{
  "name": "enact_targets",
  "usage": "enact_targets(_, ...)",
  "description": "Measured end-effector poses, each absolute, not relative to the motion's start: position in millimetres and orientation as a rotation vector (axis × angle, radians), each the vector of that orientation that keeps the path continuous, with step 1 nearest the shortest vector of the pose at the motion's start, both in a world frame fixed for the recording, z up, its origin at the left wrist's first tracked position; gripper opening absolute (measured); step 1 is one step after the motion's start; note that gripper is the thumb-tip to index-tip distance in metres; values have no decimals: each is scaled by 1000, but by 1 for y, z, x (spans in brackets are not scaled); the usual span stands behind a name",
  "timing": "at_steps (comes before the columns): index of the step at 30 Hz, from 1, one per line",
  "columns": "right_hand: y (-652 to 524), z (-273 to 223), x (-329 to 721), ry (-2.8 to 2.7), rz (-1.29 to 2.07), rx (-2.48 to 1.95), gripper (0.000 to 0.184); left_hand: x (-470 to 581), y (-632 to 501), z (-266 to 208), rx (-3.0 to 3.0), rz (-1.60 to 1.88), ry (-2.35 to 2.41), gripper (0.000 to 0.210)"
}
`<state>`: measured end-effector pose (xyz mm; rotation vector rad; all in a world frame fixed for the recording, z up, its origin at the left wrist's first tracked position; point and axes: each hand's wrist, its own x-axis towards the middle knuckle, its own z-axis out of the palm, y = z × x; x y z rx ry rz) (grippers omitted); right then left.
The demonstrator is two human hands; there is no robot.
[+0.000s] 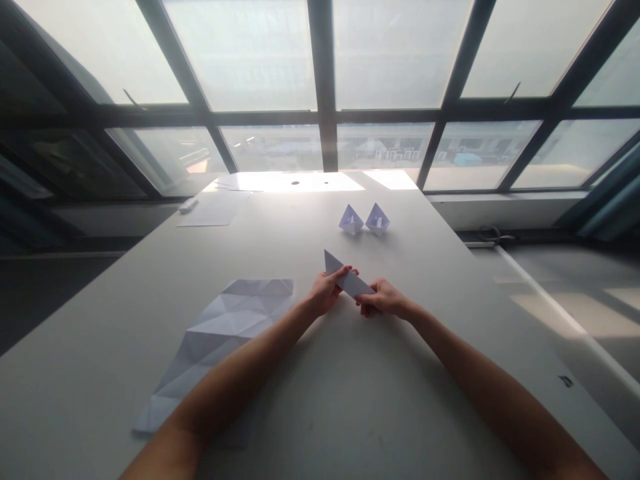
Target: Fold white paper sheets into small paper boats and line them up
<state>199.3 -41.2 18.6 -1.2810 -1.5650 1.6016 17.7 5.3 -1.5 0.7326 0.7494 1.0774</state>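
A folded piece of white paper, long and pointed at its upper left end, is held slanted between both hands above the table. My left hand grips it near the middle, thumb on the near face and fingers behind. At its lower right end, my right hand pinches the paper between thumb and fingers. Beyond the hands stand two folded paper shapes, a left one and a right one, side by side with pointed tops. A creased paper sheet lies left of my left forearm, which partly covers it.
The white table runs away toward large framed windows. At its far left lie flat white paper and a small white object. A small dark mark shows near the right edge. A dark cable lies beyond the table's right side.
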Motion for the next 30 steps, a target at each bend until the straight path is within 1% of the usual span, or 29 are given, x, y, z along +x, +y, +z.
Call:
enact_targets(8, -41, 24, 211, -1645, 1708, -1317, 27, 12, 22, -3, 519, 1274, 738, 20)
enact_targets(11, -41, 25, 212, -1650, 1698, -1330, 27, 11, 23, -3, 516, 1276, 700, 23)
enact_targets(15, -42, 24, 209, -1559, 1588, -1323, 31, 13, 12, -3, 702, 1066, 626, 34)
enact_targets(17, -43, 23, 208, -1535, 1520, -1308, 35, 15, 5, -4, 831, 922, 611, 36)
enact_targets(19, -42, 23, 207, -1543, 1494, -1290, 40, 17, 1, -5, 901, 854, 616, 38)
enact_targets(22, -41, 22, 207, -1549, 1501, -1291, 43, 18, 2, -6, 870, 916, 637, 37)
enact_targets(26, -38, 17, 208, -1512, 1521, -1266, 46, 16, 10, -10, 741, 1085, 645, 31)
enact_targets(30, -36, 12, 211, -1460, 1567, -1200, 53, 17, 14, -11, 677, 1171, 633, 29)
